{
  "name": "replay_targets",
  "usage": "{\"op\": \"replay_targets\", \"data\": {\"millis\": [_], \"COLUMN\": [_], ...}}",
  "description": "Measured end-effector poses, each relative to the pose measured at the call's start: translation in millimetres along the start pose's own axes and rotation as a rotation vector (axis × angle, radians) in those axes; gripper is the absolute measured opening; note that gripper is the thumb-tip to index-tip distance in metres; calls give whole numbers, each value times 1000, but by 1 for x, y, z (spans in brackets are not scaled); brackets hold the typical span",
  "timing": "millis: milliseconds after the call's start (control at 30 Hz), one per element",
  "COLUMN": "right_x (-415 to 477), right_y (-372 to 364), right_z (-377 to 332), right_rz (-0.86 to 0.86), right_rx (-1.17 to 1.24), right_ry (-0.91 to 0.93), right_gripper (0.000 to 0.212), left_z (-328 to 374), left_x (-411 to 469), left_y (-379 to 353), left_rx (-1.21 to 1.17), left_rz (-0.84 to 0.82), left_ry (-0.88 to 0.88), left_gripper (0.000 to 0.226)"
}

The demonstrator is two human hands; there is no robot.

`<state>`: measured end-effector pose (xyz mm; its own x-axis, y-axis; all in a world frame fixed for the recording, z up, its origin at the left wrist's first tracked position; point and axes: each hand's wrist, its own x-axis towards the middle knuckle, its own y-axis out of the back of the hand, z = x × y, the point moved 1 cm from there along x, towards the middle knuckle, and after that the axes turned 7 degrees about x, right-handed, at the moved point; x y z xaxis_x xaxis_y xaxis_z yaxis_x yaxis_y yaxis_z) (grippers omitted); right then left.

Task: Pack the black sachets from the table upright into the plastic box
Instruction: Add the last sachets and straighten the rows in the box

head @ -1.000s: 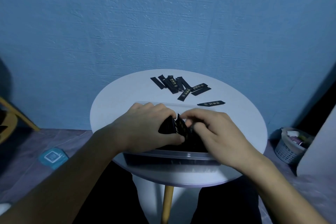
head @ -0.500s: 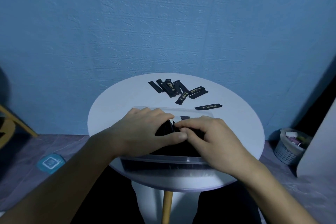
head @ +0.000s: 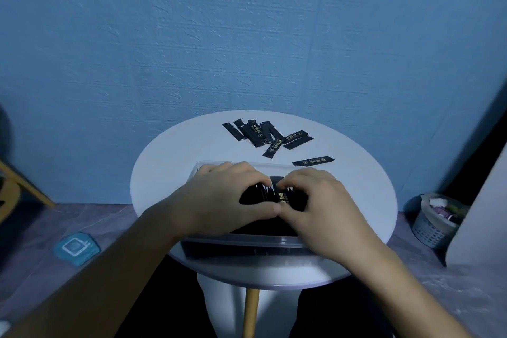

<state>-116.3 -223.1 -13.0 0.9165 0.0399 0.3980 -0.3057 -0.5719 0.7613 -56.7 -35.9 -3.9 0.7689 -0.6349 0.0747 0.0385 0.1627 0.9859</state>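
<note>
Both hands sit over the clear plastic box (head: 241, 241) on the round white counter (head: 164, 173). The left hand (head: 219, 200) and right hand (head: 323, 208) together pinch a bundle of upright black sachets (head: 270, 195) inside it. Loose black sachets (head: 263, 134) lie flat on the far side.

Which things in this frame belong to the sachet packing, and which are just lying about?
Job:
clear plastic box
black sachets standing in the box
loose black sachets on the table
left hand
right hand
round white table

Lying about:
white lattice basket
blue square packet on the floor
</note>
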Motion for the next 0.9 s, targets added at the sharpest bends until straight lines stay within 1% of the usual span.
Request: {"op": "replay_targets", "data": {"millis": [133,267,533,633,800,900], "right_x": [2,5,4,3,-1,-2], "right_y": [0,2,4,5,6,5], "right_z": [-5,-9,-12,-14,-20,-19], "right_rz": [-109,-149,-97,-59,15,55], "right_rx": [-129,-192,-42,-65,-121,-87], "right_ry": [-32,-51,-108,-105,-70,-68], "right_gripper": [35,40,41,42,35,37], "left_z": [0,-1,0,1,1,0], "left_x": [-1,-1,-1,-1,-2,-2], "left_y": [1,-1,-2,-1,0,-1], "left_rx": [0,11,23,21,36,23], "left_rz": [-5,-1,4,1,-6,-9], "left_ry": [9,9,21,23,24,31], "left_gripper": [72,68,66,67,65,64]}}
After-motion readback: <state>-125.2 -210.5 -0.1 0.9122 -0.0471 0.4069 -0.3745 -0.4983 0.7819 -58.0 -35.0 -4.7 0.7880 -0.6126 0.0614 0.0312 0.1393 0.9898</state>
